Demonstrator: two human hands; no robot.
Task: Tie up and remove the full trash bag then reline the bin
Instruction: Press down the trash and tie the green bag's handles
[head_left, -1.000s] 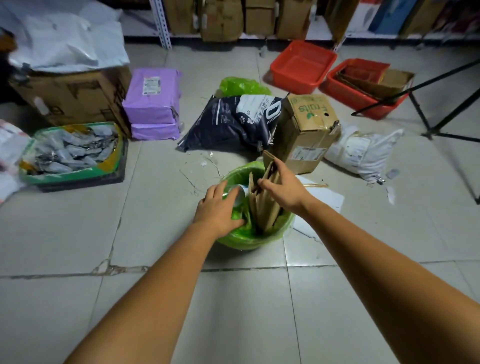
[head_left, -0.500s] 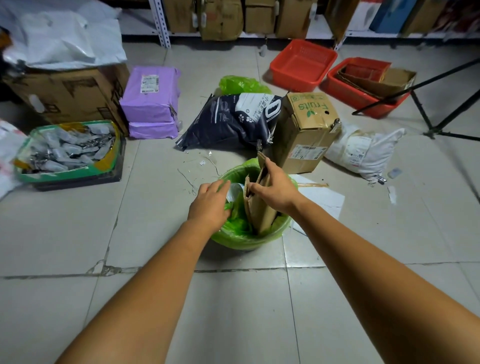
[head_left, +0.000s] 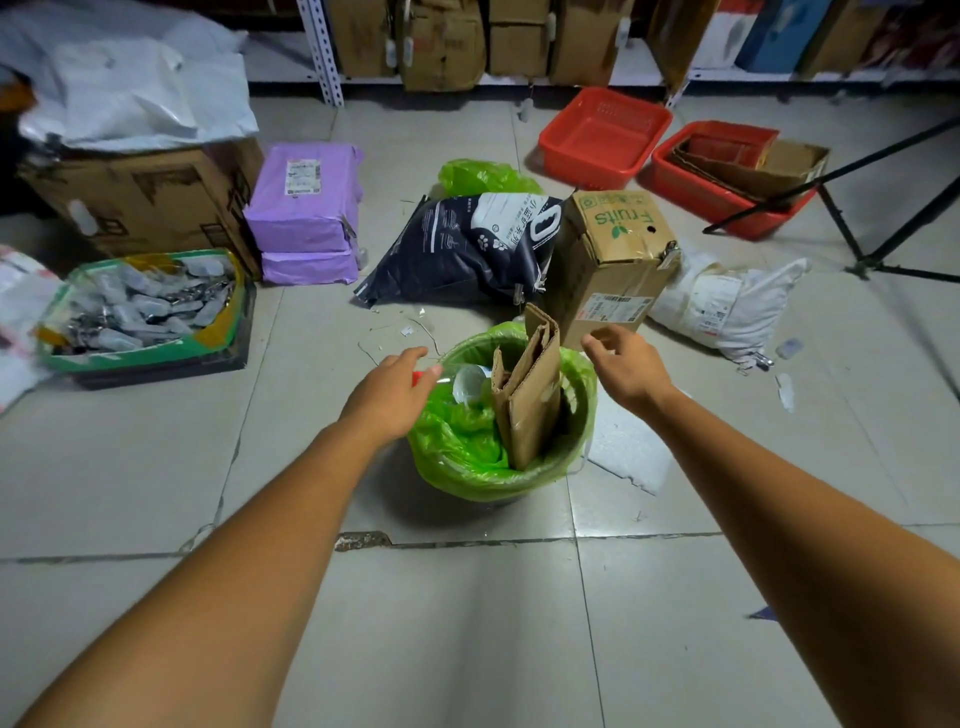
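The bin (head_left: 501, 503) is sitting near the middle of the tiled floor (head_left: 467, 623), lined with a green trash bag (head_left: 457, 447) whose mouth is folded out over the rim. The bag is lying open, not tied. A folded piece of cardboard (head_left: 530, 400) is standing upright inside it, poking well above the rim, and a white cup (head_left: 470, 382) is lying just beside it on the crumpled plastic.

The person is reaching both bare arms toward the bin. The left hand (head_left: 387, 392) is hovering over the left edge of the rim with its fingers stretched out and relaxed, gripping nothing. The right hand (head_left: 628, 366) is hanging above the far right edge of the rim, beside the top of the cardboard but apart from it, fingers loosely curled, also holding nothing.

Just behind the bin a fruit box (head_left: 613, 249) is standing next to a dark printed sack (head_left: 467, 249), with a loose green bag (head_left: 485, 176) bunched behind that. A white sack (head_left: 727, 306) is slumping to the right of the box. Toward the far edge of the floor two red baskets (head_left: 602, 137) are sitting by the shelves. On the left side, purple parcels (head_left: 306, 208) are stacked beside a big cardboard box (head_left: 145, 202), and a green tray (head_left: 140, 353) of wrapped packets is lying in front of it.
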